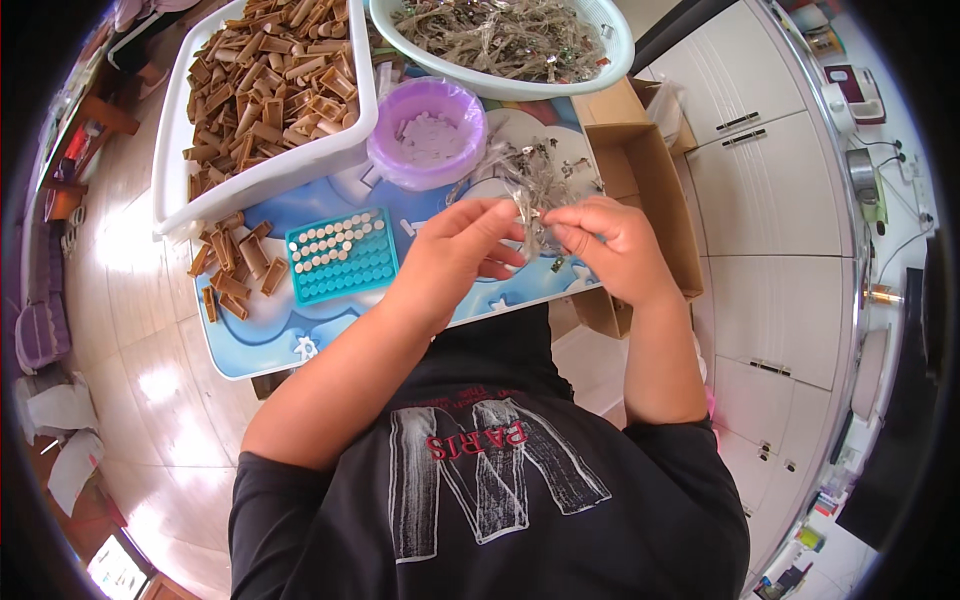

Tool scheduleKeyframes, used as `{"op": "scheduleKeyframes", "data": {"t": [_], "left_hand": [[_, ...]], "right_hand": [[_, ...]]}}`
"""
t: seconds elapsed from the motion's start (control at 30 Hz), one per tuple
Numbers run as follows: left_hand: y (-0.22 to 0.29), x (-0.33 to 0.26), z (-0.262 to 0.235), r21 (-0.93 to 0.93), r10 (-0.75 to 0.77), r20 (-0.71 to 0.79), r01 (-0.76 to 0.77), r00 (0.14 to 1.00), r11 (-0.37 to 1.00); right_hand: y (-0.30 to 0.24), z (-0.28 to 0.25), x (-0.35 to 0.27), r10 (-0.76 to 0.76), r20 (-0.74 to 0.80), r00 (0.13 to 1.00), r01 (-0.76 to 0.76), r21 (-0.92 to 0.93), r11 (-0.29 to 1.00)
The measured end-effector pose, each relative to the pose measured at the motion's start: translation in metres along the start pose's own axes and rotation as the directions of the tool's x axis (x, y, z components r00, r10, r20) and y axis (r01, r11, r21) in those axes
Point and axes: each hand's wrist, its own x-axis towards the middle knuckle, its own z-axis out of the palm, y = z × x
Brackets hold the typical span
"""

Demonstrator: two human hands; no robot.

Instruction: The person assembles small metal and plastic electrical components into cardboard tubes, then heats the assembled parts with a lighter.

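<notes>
Both hands pinch a thin clear strip (530, 222) over the blue table (250, 345): left hand (455, 255), right hand (605, 240). Strip looks light, limp, slippery; best gripped at its ends.

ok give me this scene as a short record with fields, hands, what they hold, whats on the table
left hand: raised over the table, fingertips pinching a small clear strip piece
right hand: pinching the same clear strip piece from the other side
table: small, blue patterned top
teal tray: grid of holes, upper rows filled with pale round pieces
white bin: full of brown tube pieces
loose brown pieces: left of the teal tray
purple bowl: lined with clear plastic, small white bits inside
white basket: tangled clear strips
cardboard box: open, right of the table
</notes>
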Motion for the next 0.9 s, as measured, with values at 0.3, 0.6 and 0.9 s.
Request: {"op": "scheduleKeyframes", "data": {"t": [0.3,0.6,0.9], "left_hand": [[-0.024,0.006,-0.005,-0.002,0.195,0.021,-0.195,0.981,0.981],[-0.011,-0.007,-0.004,0.765,0.594,0.129,-0.461,0.794,0.450],[-0.004,-0.010,-0.003,0.772,0.611,0.255,-0.538,0.749,0.338]], "right_hand": [[-0.019,0.019,-0.011,-0.050,-0.139,0.989,0.022,-0.194,0.981],[-0.026,0.027,0.012,-0.448,-0.137,0.883,0.300,-0.570,0.765],[-0.017,0.018,0.025,-0.296,-0.125,0.947,0.192,-0.520,0.832]]}}
